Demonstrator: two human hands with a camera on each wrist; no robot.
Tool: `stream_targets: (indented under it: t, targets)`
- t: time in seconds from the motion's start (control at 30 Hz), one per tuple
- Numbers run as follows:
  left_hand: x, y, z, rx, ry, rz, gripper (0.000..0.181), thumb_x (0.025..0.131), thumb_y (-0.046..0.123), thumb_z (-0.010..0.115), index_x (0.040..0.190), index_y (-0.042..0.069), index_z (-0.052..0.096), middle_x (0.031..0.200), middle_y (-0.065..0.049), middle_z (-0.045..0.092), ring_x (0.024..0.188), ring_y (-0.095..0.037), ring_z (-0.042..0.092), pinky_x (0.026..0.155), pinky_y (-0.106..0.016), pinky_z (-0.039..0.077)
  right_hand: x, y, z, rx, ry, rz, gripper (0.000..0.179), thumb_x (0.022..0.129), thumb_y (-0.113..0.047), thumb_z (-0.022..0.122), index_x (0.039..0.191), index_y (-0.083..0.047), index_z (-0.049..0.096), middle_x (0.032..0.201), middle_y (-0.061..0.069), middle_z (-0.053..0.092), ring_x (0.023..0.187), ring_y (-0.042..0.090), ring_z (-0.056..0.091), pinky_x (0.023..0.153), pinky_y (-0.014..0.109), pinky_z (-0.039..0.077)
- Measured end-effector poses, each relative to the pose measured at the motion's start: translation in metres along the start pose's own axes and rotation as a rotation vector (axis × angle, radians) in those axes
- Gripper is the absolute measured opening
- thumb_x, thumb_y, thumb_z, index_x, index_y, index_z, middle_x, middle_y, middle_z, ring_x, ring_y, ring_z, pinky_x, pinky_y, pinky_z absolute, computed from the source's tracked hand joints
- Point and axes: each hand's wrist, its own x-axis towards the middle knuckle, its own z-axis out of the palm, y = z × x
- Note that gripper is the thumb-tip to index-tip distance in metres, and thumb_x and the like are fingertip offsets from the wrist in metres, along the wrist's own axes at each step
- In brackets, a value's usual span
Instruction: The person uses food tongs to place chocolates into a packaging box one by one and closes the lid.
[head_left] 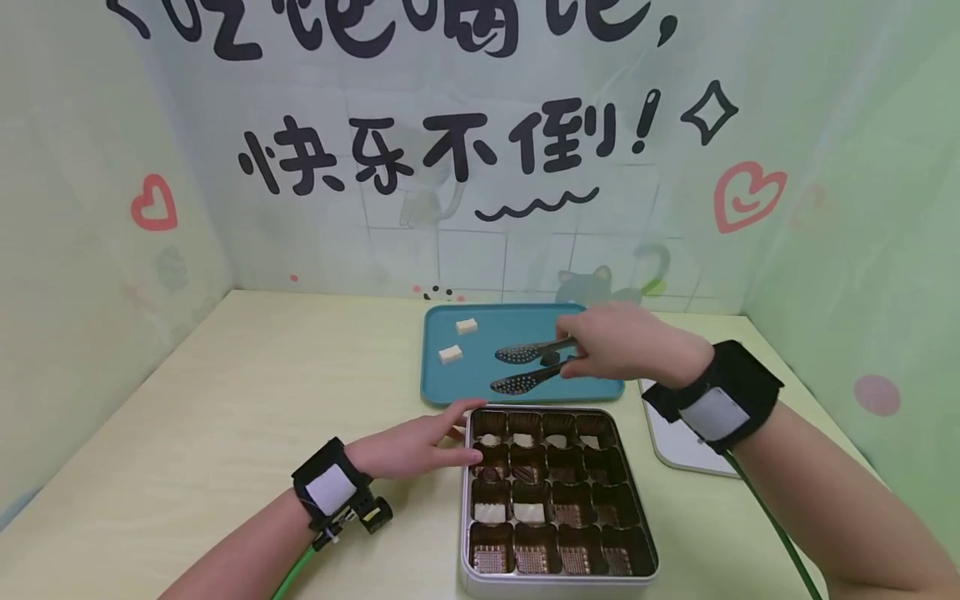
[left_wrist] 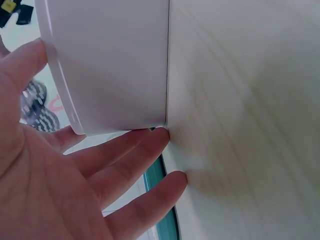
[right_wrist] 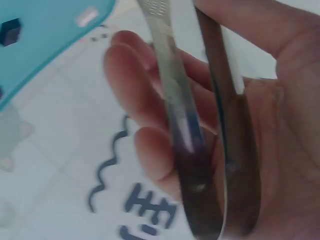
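Note:
A pair of metal tongs (head_left: 523, 353) with perforated tips is in my right hand (head_left: 626, 342), over the blue tray (head_left: 448, 387). Its two arms are spread apart, with nothing between the tips. In the right wrist view thumb and fingers lie on either side of the tongs (right_wrist: 175, 90). Two white pieces (head_left: 451, 355) and a dark piece (head_left: 551, 358) lie on the tray. My left hand (head_left: 412, 446) touches the back left corner of the metal tin (head_left: 555, 588), fingers extended along its wall (left_wrist: 110, 65). White and brown pieces sit in the tin's dark divided insert (head_left: 531, 492).
A pale flat board with rounded corners (head_left: 686, 442) lies to the right of the tin, partly under my right arm. Behind the tray stands a printed backdrop (head_left: 450, 250), and side panels flank the light wooden table (head_left: 300, 367).

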Motion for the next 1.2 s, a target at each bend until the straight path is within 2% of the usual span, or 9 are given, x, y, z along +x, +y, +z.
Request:
stream_targets:
  t: [0.13,0.3,0.43,0.67,0.8,1.03,1.2]
  targets:
    - [-0.002,0.003,-0.001,-0.016,0.001,-0.008,0.076,0.097,0.047,0.055,0.155,0.02,0.015,0.141,-0.018,0.046,0.126,-0.031,0.048,0.099,-0.046,0.042,0.033,0.019,0.01,0.029,-0.014,0.039,0.035,0.087,-0.03,0.075,0.109,-0.007,0.061,0.075,-0.003,0.056,0.063,0.014,0.052,0.057,0.03,0.04]
    - [-0.002,0.002,0.002,-0.038,-0.01,-0.011,0.076,0.097,0.047,0.055,0.155,0.02,0.015,0.142,-0.017,0.044,0.125,-0.032,0.049,0.099,-0.046,0.042,0.07,0.031,0.027,-0.031,-0.023,0.032,0.039,0.088,-0.033,0.073,0.117,-0.01,0.063,0.087,0.0,0.064,0.071,0.016,0.057,0.063,0.034,0.046]
    - [-0.002,0.002,0.002,-0.026,-0.01,-0.008,0.075,0.097,0.048,0.054,0.155,0.02,0.015,0.141,-0.016,0.046,0.125,-0.03,0.049,0.098,-0.045,0.043,0.094,0.026,0.035,-0.054,-0.024,0.026,0.036,0.088,-0.034,0.073,0.115,-0.011,0.066,0.098,0.004,0.067,0.076,0.018,0.058,0.068,0.037,0.048]
    - [-0.003,0.003,-0.001,-0.014,-0.005,-0.024,0.073,0.097,0.047,0.054,0.155,0.023,0.016,0.141,-0.015,0.046,0.125,-0.03,0.049,0.098,-0.044,0.043,0.128,0.008,0.042,-0.122,0.009,-0.011,0.032,0.092,-0.029,0.069,0.117,-0.01,0.065,0.103,0.006,0.065,0.086,0.02,0.061,0.074,0.037,0.051]
    - [-0.002,0.003,-0.001,-0.013,-0.008,-0.024,0.073,0.097,0.047,0.055,0.155,0.023,0.016,0.141,-0.015,0.047,0.124,-0.03,0.05,0.097,-0.043,0.044,0.137,-0.001,0.045,-0.166,0.004,-0.013,0.032,0.093,-0.027,0.068,0.121,-0.012,0.064,0.109,0.007,0.064,0.093,0.021,0.062,0.079,0.037,0.052]
    - [0.0,0.002,0.0,-0.007,-0.009,-0.022,0.073,0.097,0.047,0.055,0.154,0.022,0.016,0.14,-0.015,0.048,0.125,-0.029,0.049,0.097,-0.043,0.044,0.139,-0.007,0.052,-0.218,-0.02,-0.008,0.034,0.092,-0.025,0.069,0.123,-0.012,0.066,0.111,0.007,0.066,0.098,0.023,0.063,0.085,0.039,0.051]
    - [-0.001,0.002,-0.001,0.0,-0.009,-0.024,0.074,0.097,0.048,0.055,0.155,0.021,0.016,0.14,-0.015,0.048,0.125,-0.029,0.05,0.098,-0.043,0.044,0.139,-0.006,0.056,-0.192,-0.029,0.012,0.031,0.094,-0.023,0.067,0.123,-0.012,0.066,0.113,0.007,0.067,0.099,0.023,0.063,0.085,0.04,0.05]
